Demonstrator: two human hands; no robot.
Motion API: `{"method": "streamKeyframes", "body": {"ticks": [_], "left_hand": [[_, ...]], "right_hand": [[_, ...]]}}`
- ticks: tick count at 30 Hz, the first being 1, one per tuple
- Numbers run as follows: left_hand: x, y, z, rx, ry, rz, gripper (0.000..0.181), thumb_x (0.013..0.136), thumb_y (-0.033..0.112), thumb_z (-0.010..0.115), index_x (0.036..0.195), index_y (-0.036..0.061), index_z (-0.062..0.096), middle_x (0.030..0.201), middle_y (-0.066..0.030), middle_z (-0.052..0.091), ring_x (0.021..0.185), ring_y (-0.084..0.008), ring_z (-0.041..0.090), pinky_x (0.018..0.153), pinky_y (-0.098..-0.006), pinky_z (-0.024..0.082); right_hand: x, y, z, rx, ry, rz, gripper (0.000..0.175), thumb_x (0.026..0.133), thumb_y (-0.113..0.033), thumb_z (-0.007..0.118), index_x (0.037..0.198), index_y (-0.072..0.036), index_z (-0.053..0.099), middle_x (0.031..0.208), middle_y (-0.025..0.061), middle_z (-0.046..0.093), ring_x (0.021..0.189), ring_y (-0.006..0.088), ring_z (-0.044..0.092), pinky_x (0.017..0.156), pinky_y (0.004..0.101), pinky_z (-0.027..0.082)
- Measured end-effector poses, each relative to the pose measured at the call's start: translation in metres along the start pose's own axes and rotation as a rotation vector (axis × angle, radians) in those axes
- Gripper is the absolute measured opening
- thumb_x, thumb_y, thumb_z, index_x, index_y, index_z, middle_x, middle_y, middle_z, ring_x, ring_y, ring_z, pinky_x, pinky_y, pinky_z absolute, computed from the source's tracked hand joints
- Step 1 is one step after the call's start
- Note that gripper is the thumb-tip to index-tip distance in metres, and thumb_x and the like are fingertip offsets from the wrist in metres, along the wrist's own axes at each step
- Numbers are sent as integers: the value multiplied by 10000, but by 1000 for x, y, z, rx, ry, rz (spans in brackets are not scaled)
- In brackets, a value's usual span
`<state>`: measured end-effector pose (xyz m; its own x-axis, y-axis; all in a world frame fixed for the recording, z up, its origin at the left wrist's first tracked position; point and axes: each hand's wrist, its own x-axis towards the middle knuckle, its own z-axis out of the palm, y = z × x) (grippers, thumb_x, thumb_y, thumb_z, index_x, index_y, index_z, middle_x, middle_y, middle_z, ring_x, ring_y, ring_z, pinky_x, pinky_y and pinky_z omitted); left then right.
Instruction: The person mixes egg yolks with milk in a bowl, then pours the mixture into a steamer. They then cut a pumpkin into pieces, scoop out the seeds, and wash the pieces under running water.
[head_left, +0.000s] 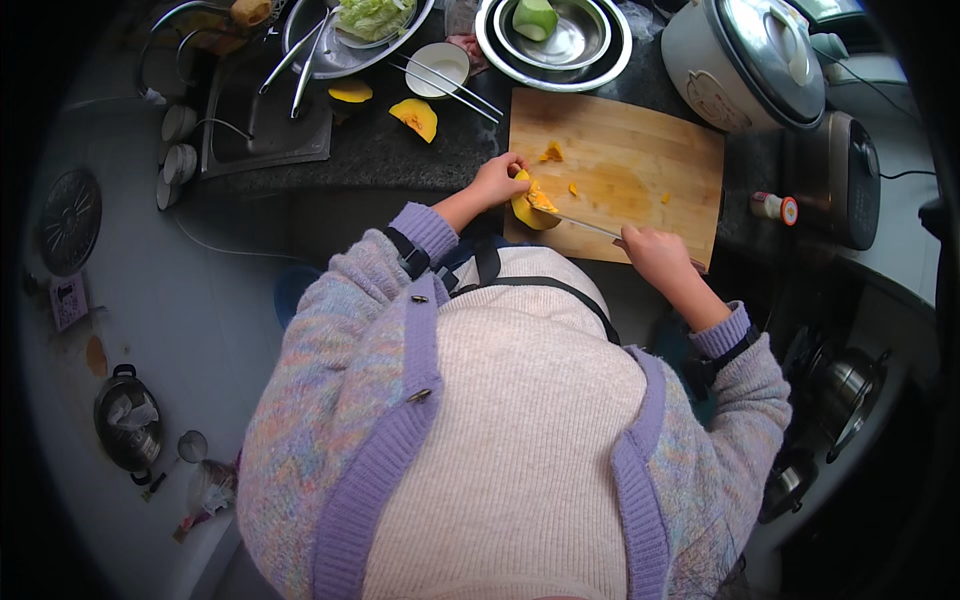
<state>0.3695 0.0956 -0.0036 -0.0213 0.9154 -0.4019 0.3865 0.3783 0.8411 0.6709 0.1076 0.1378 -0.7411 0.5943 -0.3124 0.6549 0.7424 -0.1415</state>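
My left hand (501, 178) grips the far end of a pumpkin wedge (529, 214) at the left edge of a wooden cutting board (675, 150). In my right hand (655, 255) is a kitchen knife (587, 226), its handle mostly covered by my fingers. The blade's tip end meets the orange inner flesh and seeds of the wedge; how deep it goes cannot be told. A scrap of pumpkin pulp (551, 152) and a few smaller bits lie on the board, beside a damp patch.
Left of the board lie two pumpkin pieces (415, 119), a white bowl (435, 71) and metal chopsticks (469, 97). Steel basins (491, 52) stand behind it, one holding a green vegetable piece (534, 19). A rice cooker (739, 67) and a small jar (774, 208) are to the right; a sink (266, 124) is far left.
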Motion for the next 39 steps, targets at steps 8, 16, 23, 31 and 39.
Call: {"method": "streamKeyframes", "body": {"ticks": [8,16,23,31,39], "left_hand": [[3,-4,-1,-59,-51,-44,299,692,146,755,954,85,623,813,-48,637,729,-144,608,646,-287,509],[3,-3,0,-99,-75,-109,318,706,160,742,994,96,624,845,-58,645,755,-154,612,669,-295,503],[3,-11,2,-5,-28,9,319,734,199,719,1014,82,621,827,-72,646,754,-166,615,700,-307,492],[3,-17,7,86,76,109,305,751,215,706,1007,73,621,814,-89,650,747,-204,626,695,-324,491],[-1,-13,8,104,109,80,339,749,217,692,1036,51,623,908,-137,646,870,-249,628,773,-343,496]], "right_hand": [[13,-29,-7,31,-165,193,163,876,-211,558,831,-60,598,715,154,661,678,324,671,568,421,533],[32,-40,-28,65,-241,192,173,864,-158,544,832,-45,670,784,183,677,732,354,675,653,447,541],[55,-8,-27,170,-429,277,362,882,-346,610,870,5,699,861,215,671,793,376,656,729,449,521],[65,10,-24,325,-604,402,431,873,-408,617,829,14,693,703,176,659,683,340,651,677,428,514],[26,23,-25,234,-207,170,329,846,-336,635,824,-11,676,748,208,650,710,375,633,657,448,500]]}}
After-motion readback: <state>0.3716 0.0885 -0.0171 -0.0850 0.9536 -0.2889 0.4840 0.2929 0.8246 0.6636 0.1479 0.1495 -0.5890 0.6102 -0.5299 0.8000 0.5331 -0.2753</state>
